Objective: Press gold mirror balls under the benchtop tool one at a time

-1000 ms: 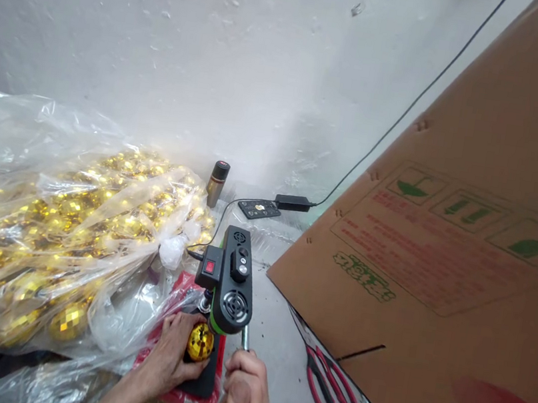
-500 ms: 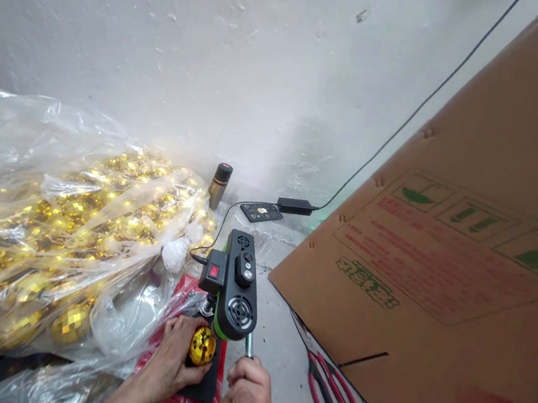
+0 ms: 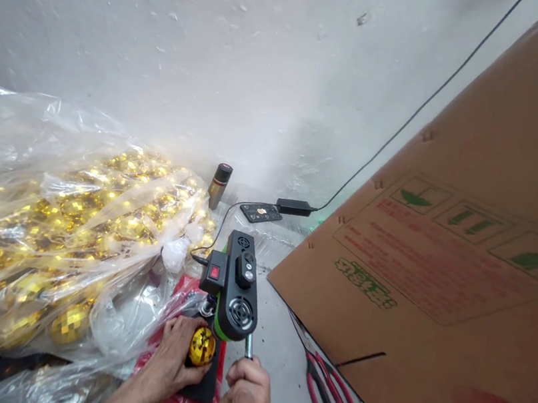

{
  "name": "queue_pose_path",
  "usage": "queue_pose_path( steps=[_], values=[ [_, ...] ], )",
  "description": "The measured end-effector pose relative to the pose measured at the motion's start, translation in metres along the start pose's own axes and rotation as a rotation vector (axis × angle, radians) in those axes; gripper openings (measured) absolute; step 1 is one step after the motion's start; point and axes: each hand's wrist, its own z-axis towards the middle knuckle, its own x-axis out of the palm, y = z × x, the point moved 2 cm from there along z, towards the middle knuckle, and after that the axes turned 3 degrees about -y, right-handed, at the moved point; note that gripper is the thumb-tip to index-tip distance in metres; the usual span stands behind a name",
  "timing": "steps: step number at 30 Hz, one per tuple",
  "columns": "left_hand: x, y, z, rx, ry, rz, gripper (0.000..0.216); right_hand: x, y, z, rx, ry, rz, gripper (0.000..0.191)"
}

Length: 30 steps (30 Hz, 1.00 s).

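The left hand [image 3: 175,352] holds a gold ball [image 3: 201,348] between thumb and fingers, above the black plate [image 3: 201,390] on the near side of the machine [image 3: 239,291]. The ball is round, with no evident long axis, and clad in small shiny square facets. The machine's black, round-ended housing, edged in green and pierced by ring-shaped vents, lies with its long axis running far to near, its near end slightly right. From that end a smooth metal handle [image 3: 249,345] slants toward the near side, the right hand [image 3: 247,397] wrapped round its grip. Crinkled, see-through plastic, the bag [image 3: 95,216] at left bulges with similar balls; at right stands a matte brown cardboard box [image 3: 391,260].
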Motion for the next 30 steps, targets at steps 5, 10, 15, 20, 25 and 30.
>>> queue_pose_path(
  steps=[5,10,15,20,25,30],
  values=[
    [0.001,0.000,0.000,-0.008,-0.006,0.005,0.054,-0.001,-0.006,-0.005,-0.023,0.004,-0.030,0.038],
    [-0.004,-0.006,0.000,-0.010,0.015,0.012,0.049,-0.008,-0.024,-0.022,-0.081,0.037,-0.108,0.037],
    [-0.003,-0.005,-0.001,-0.024,0.013,0.015,0.048,-0.012,-0.023,-0.019,-0.099,0.124,-0.098,0.035],
    [0.002,0.001,0.002,-0.001,-0.041,0.009,0.057,-0.006,0.019,0.026,0.082,0.132,-0.047,0.039],
    [-0.002,0.020,-0.026,0.105,-0.105,0.012,0.059,0.002,0.044,0.056,0.105,0.155,0.011,0.041],
    [0.004,0.068,-0.085,0.382,0.019,0.114,0.040,0.002,0.038,0.039,0.059,0.096,-0.045,0.041]
  ],
)
